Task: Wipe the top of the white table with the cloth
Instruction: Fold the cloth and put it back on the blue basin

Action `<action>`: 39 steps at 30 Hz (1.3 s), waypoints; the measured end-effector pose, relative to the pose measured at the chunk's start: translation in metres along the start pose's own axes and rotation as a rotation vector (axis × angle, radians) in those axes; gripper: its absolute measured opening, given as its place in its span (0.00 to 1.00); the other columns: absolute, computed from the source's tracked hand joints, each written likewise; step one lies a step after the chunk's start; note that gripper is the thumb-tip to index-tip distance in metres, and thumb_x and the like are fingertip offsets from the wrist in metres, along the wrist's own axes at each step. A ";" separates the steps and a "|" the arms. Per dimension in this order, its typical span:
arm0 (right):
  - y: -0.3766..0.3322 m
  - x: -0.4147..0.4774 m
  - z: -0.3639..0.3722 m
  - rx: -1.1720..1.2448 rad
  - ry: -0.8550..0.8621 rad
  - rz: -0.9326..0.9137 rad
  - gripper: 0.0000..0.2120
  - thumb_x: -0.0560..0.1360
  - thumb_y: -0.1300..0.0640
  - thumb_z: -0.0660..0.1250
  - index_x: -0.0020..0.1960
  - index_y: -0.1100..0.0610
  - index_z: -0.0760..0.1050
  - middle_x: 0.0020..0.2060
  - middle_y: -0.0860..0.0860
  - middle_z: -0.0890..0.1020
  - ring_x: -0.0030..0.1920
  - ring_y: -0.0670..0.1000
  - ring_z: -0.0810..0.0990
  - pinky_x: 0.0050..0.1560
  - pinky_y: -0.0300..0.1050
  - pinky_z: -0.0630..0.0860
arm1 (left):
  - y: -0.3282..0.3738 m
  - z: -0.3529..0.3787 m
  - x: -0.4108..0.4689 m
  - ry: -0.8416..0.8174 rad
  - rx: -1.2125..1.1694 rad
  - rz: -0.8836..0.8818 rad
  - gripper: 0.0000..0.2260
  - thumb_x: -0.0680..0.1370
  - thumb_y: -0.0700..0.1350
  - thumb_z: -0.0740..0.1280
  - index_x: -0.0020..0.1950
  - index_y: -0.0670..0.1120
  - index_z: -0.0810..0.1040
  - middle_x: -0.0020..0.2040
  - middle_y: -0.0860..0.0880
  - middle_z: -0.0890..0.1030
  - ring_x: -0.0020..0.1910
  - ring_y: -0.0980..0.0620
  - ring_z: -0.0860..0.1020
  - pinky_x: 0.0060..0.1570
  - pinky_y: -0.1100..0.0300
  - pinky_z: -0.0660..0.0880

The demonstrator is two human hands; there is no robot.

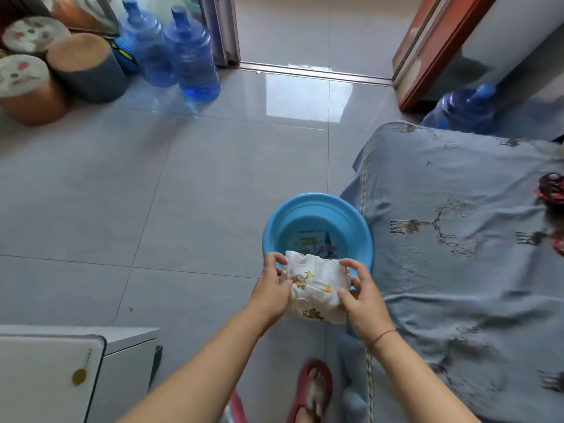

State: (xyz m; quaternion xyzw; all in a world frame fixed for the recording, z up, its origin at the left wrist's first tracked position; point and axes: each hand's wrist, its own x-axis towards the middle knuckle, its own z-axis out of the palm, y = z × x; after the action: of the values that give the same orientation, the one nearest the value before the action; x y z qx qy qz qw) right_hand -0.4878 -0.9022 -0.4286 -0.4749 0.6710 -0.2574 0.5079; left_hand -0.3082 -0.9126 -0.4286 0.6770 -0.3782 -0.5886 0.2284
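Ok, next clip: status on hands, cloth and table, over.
Left hand and right hand both grip the printed white cloth, by the blue basin. White table lower left, untouched, yellowish spot on top. Only floor tiles between.

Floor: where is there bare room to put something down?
Bare tiles stretch between the water jugs and the blue basin, and from the basin left to the white table. Crowded: the stools and jugs at far left.

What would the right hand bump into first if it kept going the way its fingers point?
The right hand grips the cloth, so the cloth comes first. Pushed on forward, it would probably meet the blue basin next, though how far below the hand the basin sits is unclear.
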 end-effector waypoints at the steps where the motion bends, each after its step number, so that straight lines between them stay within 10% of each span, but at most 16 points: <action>1: 0.007 0.004 -0.006 -0.041 -0.002 -0.022 0.17 0.75 0.65 0.62 0.55 0.44 0.72 0.48 0.47 0.80 0.39 0.49 0.75 0.44 0.44 0.74 | -0.002 0.011 0.006 -0.012 0.044 0.010 0.10 0.78 0.36 0.57 0.51 0.52 0.67 0.49 0.49 0.76 0.40 0.51 0.74 0.39 0.58 0.73; 10: 0.082 0.049 -0.013 -0.323 -0.148 0.043 0.28 0.69 0.66 0.67 0.67 0.54 0.67 0.60 0.50 0.71 0.58 0.48 0.72 0.59 0.42 0.71 | -0.050 0.071 0.058 -0.020 0.301 0.110 0.16 0.74 0.32 0.64 0.58 0.46 0.77 0.54 0.49 0.71 0.51 0.54 0.73 0.47 0.78 0.63; 23: 0.203 0.101 0.046 -0.668 -0.155 0.079 0.31 0.71 0.65 0.66 0.71 0.53 0.61 0.59 0.53 0.66 0.49 0.60 0.76 0.46 0.53 0.75 | -0.155 0.107 0.130 0.017 0.722 0.169 0.25 0.73 0.41 0.70 0.69 0.50 0.69 0.55 0.46 0.69 0.48 0.44 0.75 0.45 0.48 0.74; 30: 0.224 0.107 0.062 -0.982 -0.014 -0.017 0.19 0.68 0.65 0.66 0.57 0.53 0.74 0.54 0.54 0.70 0.51 0.58 0.72 0.49 0.48 0.60 | -0.176 0.105 0.147 0.141 1.139 0.386 0.17 0.62 0.45 0.78 0.48 0.47 0.79 0.47 0.44 0.75 0.45 0.43 0.76 0.40 0.53 0.70; 35: 0.235 0.114 0.059 -1.084 0.001 -0.124 0.18 0.66 0.64 0.66 0.55 0.52 0.76 0.59 0.50 0.75 0.64 0.56 0.69 0.60 0.50 0.52 | -0.187 0.103 0.158 0.106 1.234 0.535 0.14 0.66 0.42 0.74 0.50 0.47 0.79 0.55 0.50 0.81 0.62 0.44 0.76 0.65 0.46 0.68; 39: 0.238 0.121 0.058 -1.152 -0.044 -0.181 0.16 0.67 0.65 0.65 0.53 0.54 0.74 0.52 0.50 0.77 0.58 0.55 0.73 0.60 0.50 0.52 | -0.186 0.103 0.164 0.088 1.291 0.644 0.11 0.63 0.40 0.75 0.42 0.46 0.78 0.39 0.50 0.81 0.48 0.47 0.81 0.58 0.50 0.75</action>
State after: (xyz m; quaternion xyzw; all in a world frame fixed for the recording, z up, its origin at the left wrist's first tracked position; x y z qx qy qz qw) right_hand -0.5280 -0.9035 -0.6989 -0.7353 0.6488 0.1165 0.1574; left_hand -0.3592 -0.9137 -0.6923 0.5549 -0.8217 -0.1235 -0.0398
